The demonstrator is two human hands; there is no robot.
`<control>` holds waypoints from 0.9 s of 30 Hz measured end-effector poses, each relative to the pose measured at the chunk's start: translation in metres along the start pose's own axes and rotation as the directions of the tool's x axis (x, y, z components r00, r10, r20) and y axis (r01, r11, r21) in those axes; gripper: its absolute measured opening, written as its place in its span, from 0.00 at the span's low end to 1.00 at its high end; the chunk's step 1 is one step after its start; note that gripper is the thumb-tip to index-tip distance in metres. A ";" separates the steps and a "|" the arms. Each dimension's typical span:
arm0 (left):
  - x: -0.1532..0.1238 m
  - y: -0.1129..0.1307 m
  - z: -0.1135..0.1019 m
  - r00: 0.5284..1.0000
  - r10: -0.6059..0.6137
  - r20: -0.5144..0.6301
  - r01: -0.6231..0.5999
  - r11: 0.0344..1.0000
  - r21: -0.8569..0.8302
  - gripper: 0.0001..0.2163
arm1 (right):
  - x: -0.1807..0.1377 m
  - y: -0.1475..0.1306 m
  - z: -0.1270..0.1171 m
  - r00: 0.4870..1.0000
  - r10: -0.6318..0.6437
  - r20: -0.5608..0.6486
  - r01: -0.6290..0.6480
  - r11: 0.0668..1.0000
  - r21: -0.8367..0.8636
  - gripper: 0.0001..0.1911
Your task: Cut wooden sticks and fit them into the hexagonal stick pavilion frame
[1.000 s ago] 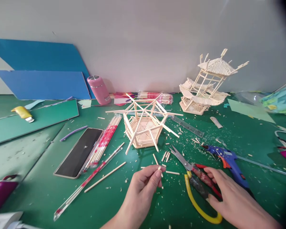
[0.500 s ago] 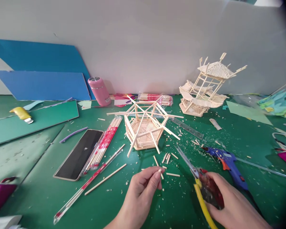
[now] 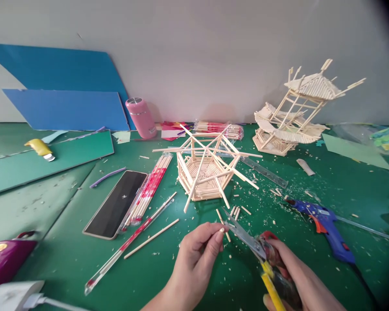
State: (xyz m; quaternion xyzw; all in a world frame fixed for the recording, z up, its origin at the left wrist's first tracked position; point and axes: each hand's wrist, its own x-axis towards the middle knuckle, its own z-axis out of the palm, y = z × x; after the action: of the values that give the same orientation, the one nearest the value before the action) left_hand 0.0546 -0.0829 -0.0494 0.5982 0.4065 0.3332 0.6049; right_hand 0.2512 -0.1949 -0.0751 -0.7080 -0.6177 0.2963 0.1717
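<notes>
My left hand is closed in a pinch on a small wooden stick piece, of which only a pale end shows. In my right hand is a pair of scissors with red and yellow on the handles. Its blades point up-left and reach close to the left fingertips; whether they touch the piece cannot be made out. Just beyond lie short cut sticks. Behind them stands a six-sided stick model with a slatted floor and sticks radiating from its top.
A blue glue gun lies at the right, its cord running off the front. Farther back stands a taller stick pavilion. To the left are a phone, packed sticks and a loose stick. A pink bottle stands by the wall.
The scissors in my right hand have moved left, bringing the blades up to my left fingertips. The left hand keeps its pinch. The whole view has shifted slightly.
</notes>
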 end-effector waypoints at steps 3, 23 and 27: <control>-0.001 -0.002 -0.001 0.997 0.068 0.033 -0.070 0.997 0.042 0.10 | -0.002 0.001 -0.001 0.999 -0.035 0.009 0.036 0.994 -0.102 0.40; -0.002 -0.010 -0.007 0.968 0.202 0.148 -0.215 0.973 0.078 0.09 | -0.001 -0.011 -0.007 0.995 0.018 0.095 -0.003 0.989 -0.151 0.40; -0.002 -0.009 -0.007 0.958 0.223 0.182 -0.247 0.961 0.123 0.10 | 0.000 -0.014 -0.008 0.993 -0.015 0.118 0.038 0.980 -0.197 0.35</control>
State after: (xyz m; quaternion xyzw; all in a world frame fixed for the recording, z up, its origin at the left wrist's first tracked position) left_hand 0.0468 -0.0821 -0.0576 0.7103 0.3037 0.3214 0.5478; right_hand 0.2455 -0.1910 -0.0603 -0.6949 -0.6624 0.2715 0.0680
